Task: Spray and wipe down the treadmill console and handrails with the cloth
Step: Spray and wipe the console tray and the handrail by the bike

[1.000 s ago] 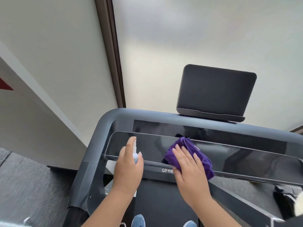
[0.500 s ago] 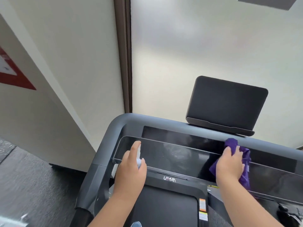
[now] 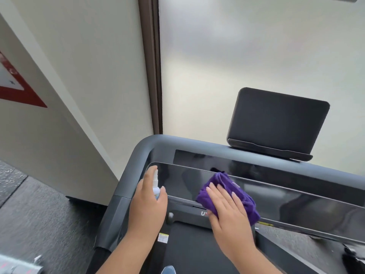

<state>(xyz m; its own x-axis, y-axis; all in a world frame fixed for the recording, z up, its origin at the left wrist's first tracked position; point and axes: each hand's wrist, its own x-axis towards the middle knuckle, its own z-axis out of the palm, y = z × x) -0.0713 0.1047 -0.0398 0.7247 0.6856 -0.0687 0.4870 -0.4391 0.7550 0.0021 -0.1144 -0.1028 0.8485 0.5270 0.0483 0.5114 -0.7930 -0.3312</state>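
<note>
A bunched purple cloth (image 3: 229, 191) is pressed flat against the glossy black treadmill console (image 3: 296, 196) by the right hand (image 3: 227, 212), whose fingers are laid out straight over it, near the console's left end. Just left of the cloth, a small spray bottle (image 3: 156, 184) is gripped upright in the left hand (image 3: 148, 206), at the console's left edge beside the grey handrail (image 3: 130, 175). A dark tablet holder (image 3: 276, 123) is seen standing behind the console.

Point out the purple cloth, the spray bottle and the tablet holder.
purple cloth (image 3: 237, 186): head view, upper folds beyond the fingers.
spray bottle (image 3: 156, 178): head view, white nozzle neck.
tablet holder (image 3: 280, 123): head view, middle of its dark back panel.
</note>
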